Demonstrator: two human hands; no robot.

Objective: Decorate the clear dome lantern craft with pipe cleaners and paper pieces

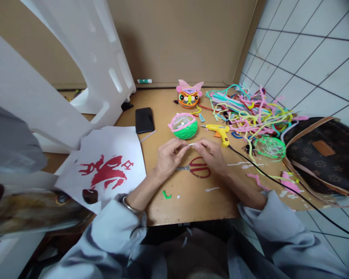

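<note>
My left hand (171,155) and my right hand (211,155) meet above the middle of the desk, fingertips pinched. Between them runs a short, thin white strip (191,144), too small to tell its exact kind. Just beyond the fingers sits a clear ball (185,126), its lower part wrapped in green fuzzy stems with a pink rim. Scissors (200,167) with red handles lie below the hands, blades partly hidden by my left wrist. A yellow hot glue gun (220,131) rests on its side beyond my right hand.
A finished lion head (189,96) stands at the back. Piled pipe cleaners (250,106) and a brown handbag (322,155) are on the right, where the glue gun's black cord (267,174) crosses. To the left lie a black phone (144,120) and paper with red cutouts (128,139).
</note>
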